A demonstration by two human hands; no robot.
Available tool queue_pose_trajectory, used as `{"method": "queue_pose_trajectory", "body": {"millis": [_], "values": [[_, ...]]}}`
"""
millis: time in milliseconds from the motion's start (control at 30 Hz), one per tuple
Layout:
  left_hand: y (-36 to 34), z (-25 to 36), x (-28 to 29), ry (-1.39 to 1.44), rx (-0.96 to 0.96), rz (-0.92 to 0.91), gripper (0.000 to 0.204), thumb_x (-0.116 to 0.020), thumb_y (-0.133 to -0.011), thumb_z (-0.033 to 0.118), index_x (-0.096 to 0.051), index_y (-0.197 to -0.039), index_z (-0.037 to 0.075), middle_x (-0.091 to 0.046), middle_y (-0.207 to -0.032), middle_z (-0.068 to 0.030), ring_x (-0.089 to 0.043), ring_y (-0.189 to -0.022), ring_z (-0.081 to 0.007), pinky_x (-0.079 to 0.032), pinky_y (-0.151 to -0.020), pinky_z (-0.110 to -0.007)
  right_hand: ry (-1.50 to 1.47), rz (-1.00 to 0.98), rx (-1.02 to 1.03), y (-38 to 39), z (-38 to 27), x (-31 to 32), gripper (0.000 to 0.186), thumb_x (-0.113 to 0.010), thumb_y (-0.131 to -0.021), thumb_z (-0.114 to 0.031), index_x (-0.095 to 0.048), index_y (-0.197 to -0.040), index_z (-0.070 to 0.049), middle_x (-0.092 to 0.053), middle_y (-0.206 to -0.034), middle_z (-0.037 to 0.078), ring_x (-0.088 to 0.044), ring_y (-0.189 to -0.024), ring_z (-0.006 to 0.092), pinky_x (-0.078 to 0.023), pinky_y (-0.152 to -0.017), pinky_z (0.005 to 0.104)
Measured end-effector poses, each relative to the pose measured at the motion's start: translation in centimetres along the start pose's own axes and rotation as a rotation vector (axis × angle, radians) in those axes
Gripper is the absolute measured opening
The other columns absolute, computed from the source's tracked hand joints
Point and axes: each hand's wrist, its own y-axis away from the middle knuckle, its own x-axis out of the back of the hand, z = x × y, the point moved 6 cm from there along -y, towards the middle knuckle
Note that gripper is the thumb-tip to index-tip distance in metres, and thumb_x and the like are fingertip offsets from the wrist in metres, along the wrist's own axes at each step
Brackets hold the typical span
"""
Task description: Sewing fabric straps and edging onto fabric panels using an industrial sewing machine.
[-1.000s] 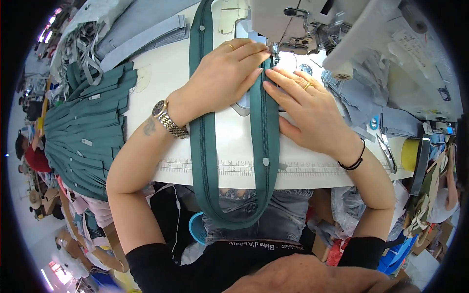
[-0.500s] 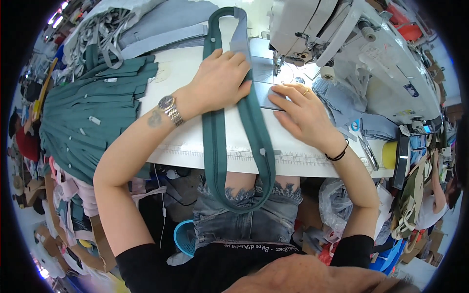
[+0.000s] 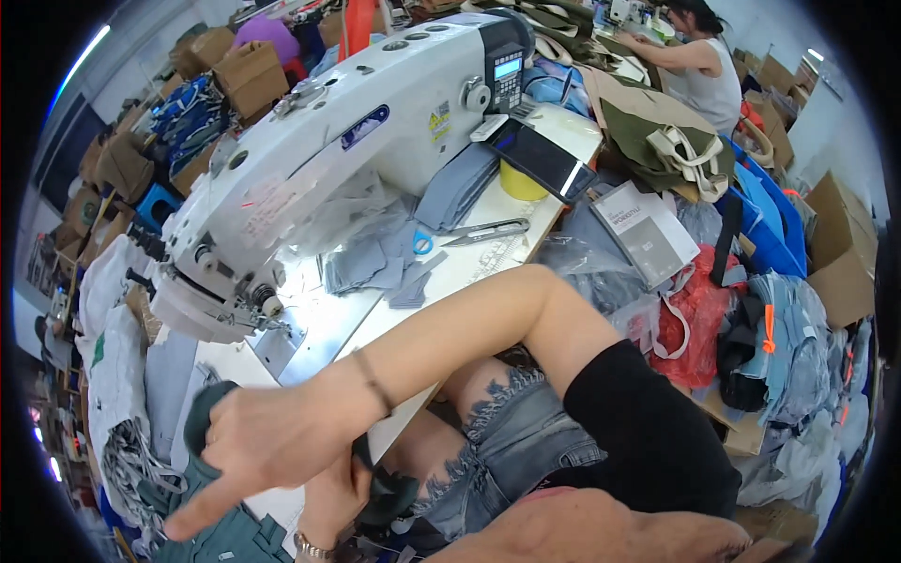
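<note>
My right hand (image 3: pixel 272 432), smeared by motion, reaches across to the left. One digit points out toward the lower left while the others curl against a dark green fabric strip (image 3: pixel 196 418). Beneath that wrist is my left hand (image 3: pixel 330 497), wearing a metal watch; its fingers are bent around dark green fabric (image 3: pixel 387 495), partly hidden by my right arm. This looks like the same strip, though the link between its parts is covered. A pile of green strips (image 3: pixel 230 535) lies below my right hand.
The white sewing machine (image 3: pixel 319 141) stands across the table, its needle area beyond my right wrist. Grey fabric pieces (image 3: pixel 361 267), thread snips (image 3: pixel 488 231), a phone (image 3: pixel 540 158) and yellow tape (image 3: pixel 522 185) lie on the table. Another person (image 3: pixel 699 70) works at the far right.
The view has swung to the right. Both hands have left the needle area and moved left of the machine, my right hand crossing above the left. The strip no longer lies stretched over the table edge.
</note>
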Motion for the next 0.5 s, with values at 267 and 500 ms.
{"method": "queue_pose_trajectory", "body": {"millis": [267, 500], "values": [[0.1, -2.3, 2.8, -0.533, -0.173, -0.109, 0.045, -0.06, -0.083, 0.004, -0.062, -0.128, 0.009, -0.055, -0.138, -0.0064, -0.045, -0.136, -0.038, -0.039, -0.104, -0.062, 0.138, 0.346, -0.386, 12.6, -1.0, 9.3, 0.078, -0.066, -0.081, -0.012, -0.038, -0.154, -0.011, -0.059, -0.073, 0.002, -0.061, -0.071, 0.0217, -0.047, -0.068, 0.0319], [-1.2, -2.6, 2.7, -0.61, -0.073, -0.223, 0.052, -0.053, -0.087, 0.002, -0.053, -0.138, 0.001, -0.049, -0.147, -0.0128, -0.042, -0.138, -0.0387, -0.036, -0.109, -0.062, 0.942, 0.33, -0.096, 11.3, -2.2, 8.0, 0.065, -0.062, -0.079, -0.011, -0.054, -0.144, -0.014, -0.058, -0.076, -0.003, -0.057, -0.077, 0.0153, -0.042, -0.077, 0.0313]]}}
